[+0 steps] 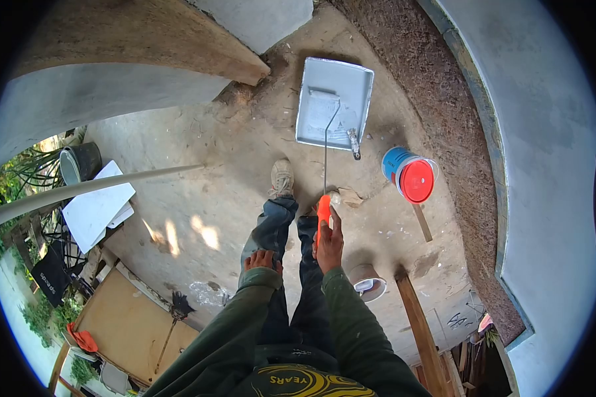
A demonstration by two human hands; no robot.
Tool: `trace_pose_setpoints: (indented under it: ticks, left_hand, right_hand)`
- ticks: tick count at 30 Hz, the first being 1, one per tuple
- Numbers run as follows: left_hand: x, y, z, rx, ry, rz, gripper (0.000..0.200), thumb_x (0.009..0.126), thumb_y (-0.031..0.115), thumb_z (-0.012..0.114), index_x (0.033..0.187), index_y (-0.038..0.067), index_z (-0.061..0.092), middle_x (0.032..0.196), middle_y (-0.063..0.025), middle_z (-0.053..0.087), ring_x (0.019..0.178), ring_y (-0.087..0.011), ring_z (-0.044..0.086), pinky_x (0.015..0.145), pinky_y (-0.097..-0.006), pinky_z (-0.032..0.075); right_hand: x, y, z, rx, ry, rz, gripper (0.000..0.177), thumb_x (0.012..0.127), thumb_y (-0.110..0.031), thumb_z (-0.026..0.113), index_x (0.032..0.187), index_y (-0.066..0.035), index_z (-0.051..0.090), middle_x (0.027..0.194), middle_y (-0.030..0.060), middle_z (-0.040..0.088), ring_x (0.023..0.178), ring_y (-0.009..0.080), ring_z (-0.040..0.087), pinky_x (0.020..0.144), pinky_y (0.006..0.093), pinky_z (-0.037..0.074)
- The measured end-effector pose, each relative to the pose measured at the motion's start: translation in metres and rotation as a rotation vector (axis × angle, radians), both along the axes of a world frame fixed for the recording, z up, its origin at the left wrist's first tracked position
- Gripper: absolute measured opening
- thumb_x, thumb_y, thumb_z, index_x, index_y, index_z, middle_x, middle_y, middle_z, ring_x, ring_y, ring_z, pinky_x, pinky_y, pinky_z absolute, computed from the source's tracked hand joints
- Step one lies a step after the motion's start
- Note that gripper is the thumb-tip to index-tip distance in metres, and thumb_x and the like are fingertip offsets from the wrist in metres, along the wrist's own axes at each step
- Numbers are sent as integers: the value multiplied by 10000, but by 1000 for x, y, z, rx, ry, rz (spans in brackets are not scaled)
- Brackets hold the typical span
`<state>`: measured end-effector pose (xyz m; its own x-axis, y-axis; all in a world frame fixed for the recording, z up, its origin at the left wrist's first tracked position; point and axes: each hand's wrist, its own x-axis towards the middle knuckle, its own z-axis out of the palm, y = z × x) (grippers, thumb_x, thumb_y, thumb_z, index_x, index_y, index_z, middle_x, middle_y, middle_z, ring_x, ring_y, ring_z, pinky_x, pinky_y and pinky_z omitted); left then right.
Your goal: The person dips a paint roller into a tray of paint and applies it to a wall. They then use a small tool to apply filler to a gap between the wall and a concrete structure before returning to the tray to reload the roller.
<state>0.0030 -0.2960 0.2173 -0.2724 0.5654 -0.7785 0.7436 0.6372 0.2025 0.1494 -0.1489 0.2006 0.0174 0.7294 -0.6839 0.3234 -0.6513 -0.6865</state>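
Observation:
My right hand (329, 246) is wrapped round the orange handle (324, 215) of a paint roller. Its thin metal rod runs forward to the roller head (324, 96), which rests in a white paint tray (300, 126) on the ground. A small brush (353, 142) lies at the tray's near right corner. My left hand (261, 260) rests on my left leg near the knee, its fingers bent; whether anything is under them is hidden.
A blue bucket with a red lid (417, 181) stands right of the tray. A small white bucket (367, 283) is by my right forearm. A wooden post (420, 324) rises at the lower right, a pale pole (99, 188) slants at left, and white boards (96, 212) lie behind it.

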Motion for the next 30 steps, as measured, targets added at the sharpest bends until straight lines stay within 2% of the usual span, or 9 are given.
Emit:
trace_pose_setpoints:
  ticks: [2,9,11,12,15,17,25,28,30]
  left_hand:
    - [1,0,-1,5,2,5,453,836,317,695,1239,118,644,1248,-143,643,1249,-341,558,1076,-515,380]
    - [-2,4,2,-63,-52,37,506,869,353,637,1305,98,618,1321,-178,621,1290,-380,539,1121,-519,359]
    - [1,-3,-2,-18,-24,29,481,853,339,665,1276,112,633,1281,-156,634,1266,-358,551,1097,-514,369]
    - [2,-6,-4,32,7,21,457,837,325,693,1246,127,647,1241,-135,647,1243,-336,564,1074,-509,379]
    - [3,-9,-7,45,20,2,459,839,326,693,1250,128,646,1250,-131,646,1245,-333,563,1074,-505,379]
    - [2,-7,-5,33,13,3,459,841,325,691,1252,125,645,1255,-133,645,1247,-334,562,1075,-505,379]
    - [1,-3,-4,27,10,1,464,841,321,686,1254,114,641,1263,-147,640,1250,-341,558,1080,-510,385]
    - [1,-3,-3,-1,-10,20,467,837,321,687,1254,114,641,1264,-146,640,1253,-336,556,1079,-512,386]
    - [2,-4,-4,33,20,20,467,836,322,688,1253,118,644,1265,-142,641,1252,-330,558,1073,-511,385]
  right_hand:
    - [-1,3,43,-268,71,-156,464,1061,-247,528,1510,-144,469,723,31,562,478,90,485,409,270,399]
    - [28,-61,55,-344,-15,-104,478,1059,-243,542,1515,-130,455,747,36,575,501,91,508,416,275,418]
    - [46,-91,8,233,-306,382,462,1060,-220,534,1503,-123,449,774,30,588,526,90,528,429,263,428]
    - [44,-87,4,232,-303,381,462,1060,-220,534,1503,-123,449,774,30,588,526,90,528,429,263,428]
    - [24,-45,-8,261,-275,358,451,1057,-226,557,1492,-167,454,796,20,596,549,88,549,441,249,434]
    - [3,1,16,-330,127,-222,457,1055,-278,585,1492,-227,461,760,6,580,526,83,537,430,242,422]
    - [5,-10,47,-304,117,-153,478,1065,-326,561,1520,-225,458,723,-4,555,503,79,508,425,246,419]
    - [18,-52,48,-233,-27,-31,476,1063,-280,541,1518,-160,467,949,106,663,708,160,645,570,314,540]
    - [25,-75,38,-62,-151,89,418,1005,-119,576,1417,-74,522,1314,208,610,1019,262,676,786,391,587]
